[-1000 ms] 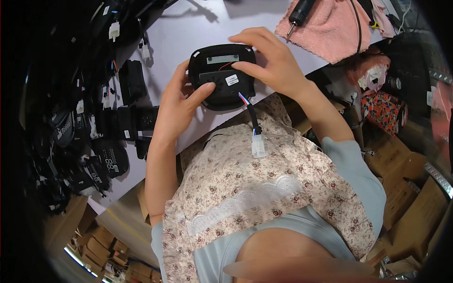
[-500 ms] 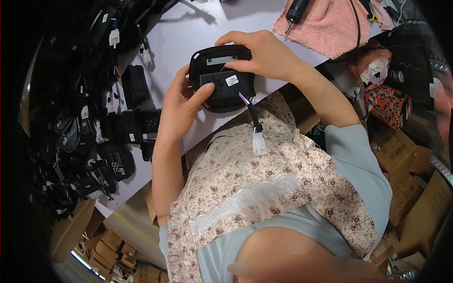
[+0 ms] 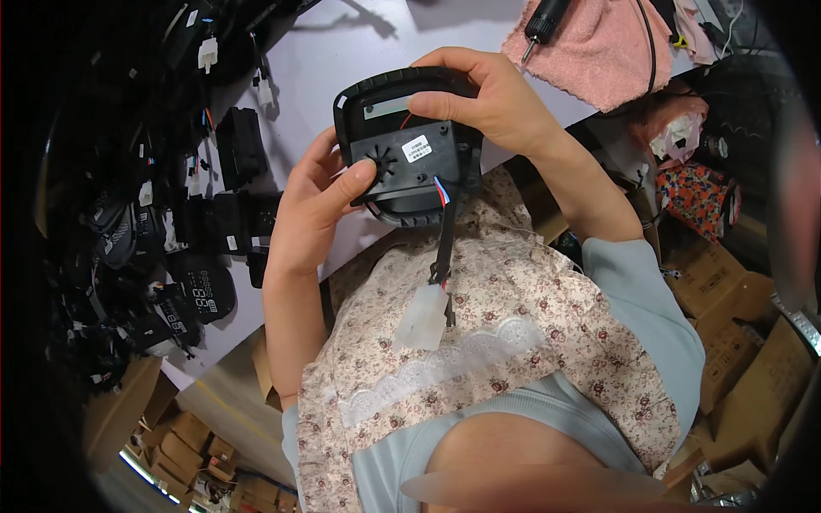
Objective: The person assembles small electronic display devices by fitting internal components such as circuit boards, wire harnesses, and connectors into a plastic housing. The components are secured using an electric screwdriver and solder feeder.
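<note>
Between my two hands is a black plastic display housing (image 3: 395, 175), its back toward me and lifted near the table's front edge. My left hand (image 3: 310, 192) grips its left side, thumb on the slotted round vent. My right hand (image 3: 496, 103) is closed around the upper right rim, its thumb by a pale metal strip (image 3: 385, 109) inside the frame. A thin red wire shows under that strip. A white label (image 3: 417, 149) sits on the back cover. From its lower side a black-sleeved cable (image 3: 444, 244) hangs to a white connector (image 3: 422, 318) over my apron.
Many black housings with cables (image 3: 154, 248) crowd the left of the white table (image 3: 333, 51); one display unit (image 3: 205, 289) lies face up. At the upper right, a black electric screwdriver (image 3: 544, 21) rests on a pink cloth (image 3: 599, 64). Cardboard boxes (image 3: 718, 274) stand at the right.
The housing has tilted and come closer to me, its lower edge raised. The cable and connector have swung down and left. Both hands have kept their hold.
</note>
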`<state>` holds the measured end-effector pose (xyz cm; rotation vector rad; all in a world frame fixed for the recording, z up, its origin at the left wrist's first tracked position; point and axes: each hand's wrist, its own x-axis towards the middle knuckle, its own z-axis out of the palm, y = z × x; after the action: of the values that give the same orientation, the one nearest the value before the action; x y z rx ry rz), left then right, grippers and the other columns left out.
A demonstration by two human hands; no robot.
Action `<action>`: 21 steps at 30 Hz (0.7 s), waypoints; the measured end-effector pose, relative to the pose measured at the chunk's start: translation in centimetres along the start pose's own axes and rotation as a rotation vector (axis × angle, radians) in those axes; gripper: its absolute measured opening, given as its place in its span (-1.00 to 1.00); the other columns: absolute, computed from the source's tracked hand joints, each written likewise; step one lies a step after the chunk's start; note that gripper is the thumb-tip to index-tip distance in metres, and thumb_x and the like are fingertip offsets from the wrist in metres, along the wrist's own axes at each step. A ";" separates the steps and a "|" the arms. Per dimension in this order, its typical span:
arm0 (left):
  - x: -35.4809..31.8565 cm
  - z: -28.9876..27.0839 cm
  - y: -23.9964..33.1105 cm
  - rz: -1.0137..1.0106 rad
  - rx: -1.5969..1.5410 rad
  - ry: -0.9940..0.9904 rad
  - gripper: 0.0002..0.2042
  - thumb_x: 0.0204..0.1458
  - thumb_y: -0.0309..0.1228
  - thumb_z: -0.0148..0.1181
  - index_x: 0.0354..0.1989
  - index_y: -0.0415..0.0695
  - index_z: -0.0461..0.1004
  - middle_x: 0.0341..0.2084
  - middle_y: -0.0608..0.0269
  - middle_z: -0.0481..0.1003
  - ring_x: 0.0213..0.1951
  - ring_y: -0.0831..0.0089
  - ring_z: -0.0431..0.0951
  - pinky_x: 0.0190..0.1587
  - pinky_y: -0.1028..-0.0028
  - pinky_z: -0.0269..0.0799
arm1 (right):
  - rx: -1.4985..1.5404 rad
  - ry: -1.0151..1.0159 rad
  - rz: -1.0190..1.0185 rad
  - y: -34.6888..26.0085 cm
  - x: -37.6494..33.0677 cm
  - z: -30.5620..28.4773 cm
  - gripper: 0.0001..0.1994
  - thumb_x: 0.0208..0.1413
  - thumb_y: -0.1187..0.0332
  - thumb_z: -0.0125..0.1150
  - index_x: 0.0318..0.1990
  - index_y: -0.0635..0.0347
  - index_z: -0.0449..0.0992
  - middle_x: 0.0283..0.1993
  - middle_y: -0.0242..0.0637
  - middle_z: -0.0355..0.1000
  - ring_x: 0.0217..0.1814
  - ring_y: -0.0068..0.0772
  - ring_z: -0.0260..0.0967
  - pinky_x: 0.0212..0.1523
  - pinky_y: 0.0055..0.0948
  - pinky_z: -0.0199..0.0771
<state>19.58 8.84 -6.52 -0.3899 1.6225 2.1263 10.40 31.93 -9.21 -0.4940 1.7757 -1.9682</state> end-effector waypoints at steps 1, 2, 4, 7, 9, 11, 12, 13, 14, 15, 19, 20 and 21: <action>0.0 0.1 0.0 0.022 0.000 0.010 -0.37 0.14 -0.29 0.39 0.34 -0.24 0.30 0.03 0.18 0.53 0.00 0.46 0.58 0.03 0.45 0.54 | -0.001 -0.001 0.002 0.0 0.0 0.1 -0.68 0.16 0.29 0.45 -0.03 0.31 0.60 -0.23 -0.34 0.63 -0.18 -0.62 0.55 -0.09 -0.56 0.53; -0.1 0.1 -0.1 0.021 -0.003 0.010 -0.37 0.14 -0.29 0.39 0.34 -0.24 0.30 0.03 0.18 0.53 0.00 0.46 0.58 0.03 0.45 0.54 | -0.006 -0.003 0.001 -0.1 -0.1 0.1 -0.69 0.21 0.24 0.40 -0.04 0.30 0.60 -0.23 -0.36 0.62 -0.19 -0.63 0.54 -0.10 -0.57 0.52; -0.1 0.0 -0.1 0.026 -0.033 0.025 -0.38 0.15 -0.31 0.38 0.34 -0.26 0.29 0.02 0.20 0.53 -0.01 0.50 0.58 -0.01 0.49 0.55 | -0.010 -0.007 -0.003 0.2 0.2 0.1 -0.69 0.27 0.20 0.34 -0.04 0.29 0.61 -0.23 -0.37 0.61 -0.19 -0.64 0.53 -0.11 -0.59 0.51; -0.2 -0.8 -0.6 -0.013 -0.081 0.015 -0.39 0.17 -0.33 0.36 0.33 -0.27 0.29 0.01 0.20 0.54 -0.03 0.53 0.59 -0.04 0.51 0.56 | 0.053 0.040 -0.055 1.4 0.3 0.0 -0.49 0.45 -0.06 -0.05 0.03 0.27 0.57 -0.22 -0.44 0.55 -0.21 -0.69 0.50 -0.22 -0.62 0.51; -0.4 -1.2 -0.8 -0.009 -0.097 0.004 -0.40 0.17 -0.32 0.35 0.33 -0.27 0.29 0.01 0.21 0.55 -0.04 0.54 0.59 -0.06 0.51 0.57 | 0.031 -0.005 0.036 0.3 -0.3 -0.3 -0.45 0.47 -0.09 -0.12 0.13 0.27 0.50 -0.17 -0.41 0.56 -0.16 -0.69 0.49 -0.15 -0.61 0.50; -0.6 -1.6 -0.9 -0.004 -0.113 -0.005 -0.41 0.18 -0.32 0.34 0.33 -0.28 0.30 0.00 0.21 0.55 -0.05 0.56 0.59 -0.08 0.50 0.57 | 0.009 -0.051 0.127 -0.5 -0.9 -0.4 -0.40 0.48 -0.12 -0.20 0.23 0.28 0.44 -0.12 -0.38 0.57 -0.10 -0.69 0.48 -0.08 -0.61 0.49; -0.5 -1.8 -1.1 -0.014 -0.142 -0.020 -0.42 0.19 -0.31 0.34 0.32 -0.27 0.30 0.01 0.20 0.55 -0.04 0.54 0.60 -0.06 0.48 0.58 | 0.045 -0.074 0.161 -0.7 -1.2 -0.4 -0.37 0.48 -0.13 -0.24 0.26 0.29 0.40 -0.12 -0.35 0.57 -0.15 -0.66 0.51 -0.15 -0.59 0.53; -0.4 -2.0 -1.2 -0.023 -0.169 -0.034 -0.42 0.20 -0.29 0.33 0.32 -0.27 0.30 0.01 0.18 0.55 -0.03 0.53 0.60 -0.04 0.46 0.59 | 0.081 -0.098 0.193 -0.8 -1.5 -0.4 -0.35 0.48 -0.15 -0.29 0.29 0.29 0.37 -0.12 -0.32 0.57 -0.19 -0.64 0.53 -0.23 -0.58 0.56; -0.2 -2.3 -1.4 -0.023 -0.169 -0.036 -0.42 0.20 -0.29 0.33 0.32 -0.27 0.30 0.01 0.18 0.55 -0.03 0.53 0.60 -0.04 0.46 0.59 | 0.081 -0.096 0.193 -1.0 -1.6 -0.3 -0.35 0.48 -0.15 -0.29 0.29 0.29 0.37 -0.12 -0.32 0.57 -0.19 -0.64 0.53 -0.23 -0.58 0.56; 0.0 -2.8 -1.7 -0.027 -0.206 -0.046 -0.42 0.25 -0.30 0.26 0.36 -0.29 0.24 0.04 0.14 0.55 -0.01 0.47 0.62 -0.01 0.40 0.60 | 0.158 -0.100 0.210 -1.2 -1.7 -0.2 -0.38 0.47 -0.14 -0.23 0.24 0.29 0.41 -0.14 -0.29 0.57 -0.28 -0.57 0.55 -0.31 -0.58 0.59; 0.5 -3.3 -2.1 -0.003 -0.293 -0.061 -0.46 0.31 -0.36 0.16 0.38 -0.35 0.19 0.10 0.06 0.54 0.04 0.37 0.63 0.04 0.35 0.61 | 0.241 -0.103 0.212 -2.2 -1.7 0.6 -0.39 0.45 -0.14 -0.15 0.22 0.29 0.42 -0.18 -0.24 0.57 -0.40 -0.45 0.58 -0.40 -0.56 0.62; 0.6 -3.4 -1.8 0.023 -0.298 -0.069 -0.45 0.30 -0.35 0.18 0.37 -0.35 0.20 0.11 0.06 0.54 0.04 0.38 0.63 0.04 0.38 0.61 | 0.243 -0.099 0.205 -2.1 -1.6 0.5 -0.39 0.45 -0.14 -0.15 0.22 0.29 0.42 -0.18 -0.24 0.57 -0.40 -0.45 0.58 -0.40 -0.56 0.62; 0.7 -2.8 -1.4 0.054 -0.251 -0.029 -0.44 0.20 -0.32 0.30 0.32 -0.27 0.30 0.02 0.15 0.56 -0.04 0.44 0.65 -0.03 0.40 0.63 | 0.231 -0.148 0.179 -1.8 -1.5 0.5 -0.36 0.44 -0.14 -0.12 0.29 0.31 0.33 -0.15 -0.21 0.57 -0.36 -0.47 0.58 -0.40 -0.55 0.63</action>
<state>19.54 6.60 -8.75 -0.3936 1.3680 2.3735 11.73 32.47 -7.29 -0.3785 1.4294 -1.9261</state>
